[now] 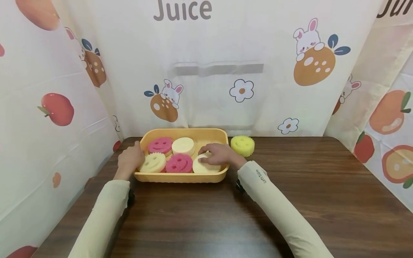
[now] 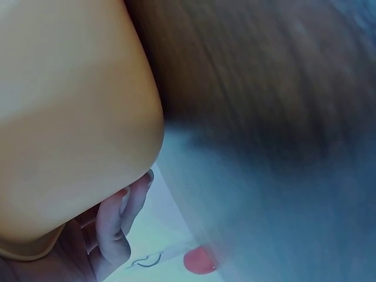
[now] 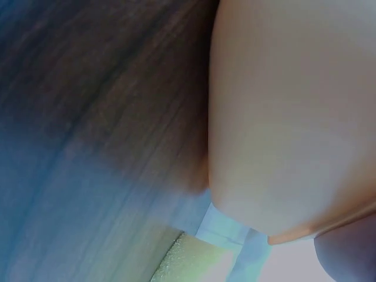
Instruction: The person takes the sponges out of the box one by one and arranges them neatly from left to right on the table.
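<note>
A yellow plastic tray (image 1: pixel 180 178) holds several round sponges. At its left end my left hand (image 1: pixel 131 158) grips the rim; in the left wrist view its fingers (image 2: pixel 111 226) lie against the outside of the wall. My right hand (image 1: pixel 221 153) reaches over the right end, thumb and fingers bent around a cream sponge (image 1: pixel 204 167) in the front right corner. Beside that lies a pink smiley sponge (image 1: pixel 179 164), then a cream smiley sponge (image 1: pixel 154 163) near the left hand. Behind them are another pink smiley sponge (image 1: pixel 159 145) and a plain cream sponge (image 1: pixel 183 146).
A bright yellow smiley sponge (image 1: pixel 242 146) sits on the dark wooden table (image 1: pixel 180 218), just outside the tray's right end. Printed curtains (image 1: pixel 213 104) hang along the back and both sides of the table.
</note>
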`<action>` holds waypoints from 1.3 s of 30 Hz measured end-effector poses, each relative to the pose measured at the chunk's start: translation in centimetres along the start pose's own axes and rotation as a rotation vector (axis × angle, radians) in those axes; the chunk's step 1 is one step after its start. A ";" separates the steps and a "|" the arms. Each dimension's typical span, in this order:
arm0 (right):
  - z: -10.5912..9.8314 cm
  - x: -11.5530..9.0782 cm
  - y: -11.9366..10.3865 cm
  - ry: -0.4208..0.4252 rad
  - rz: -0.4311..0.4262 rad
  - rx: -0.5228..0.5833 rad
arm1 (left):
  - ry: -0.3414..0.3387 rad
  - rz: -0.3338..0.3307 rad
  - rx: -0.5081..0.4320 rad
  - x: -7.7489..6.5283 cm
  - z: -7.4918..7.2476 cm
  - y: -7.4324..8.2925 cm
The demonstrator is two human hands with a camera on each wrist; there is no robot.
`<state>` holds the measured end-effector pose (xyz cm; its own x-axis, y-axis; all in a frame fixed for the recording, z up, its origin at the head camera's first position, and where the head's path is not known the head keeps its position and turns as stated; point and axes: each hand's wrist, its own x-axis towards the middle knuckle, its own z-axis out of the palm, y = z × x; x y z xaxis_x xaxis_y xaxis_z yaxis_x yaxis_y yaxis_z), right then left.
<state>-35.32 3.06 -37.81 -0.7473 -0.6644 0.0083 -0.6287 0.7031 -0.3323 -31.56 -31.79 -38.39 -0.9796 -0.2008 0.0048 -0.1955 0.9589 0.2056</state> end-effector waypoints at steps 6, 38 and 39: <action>-0.3 0.0 0.0 -0.001 -0.035 0.075 | 0.003 -0.013 -0.003 -0.2 -0.1 0.2; -2.4 -1.8 0.7 -0.049 -0.168 0.173 | -0.022 -0.046 -0.002 -0.1 0.0 0.3; -2.4 -1.9 0.7 -0.044 -0.167 0.188 | -0.022 -0.047 0.000 -0.1 0.0 0.2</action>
<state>-34.90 5.41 -35.80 -0.6240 -0.7805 0.0377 -0.6882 0.5261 -0.4995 -31.52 -31.56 -38.31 -0.9702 -0.2410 -0.0262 -0.2412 0.9485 0.2052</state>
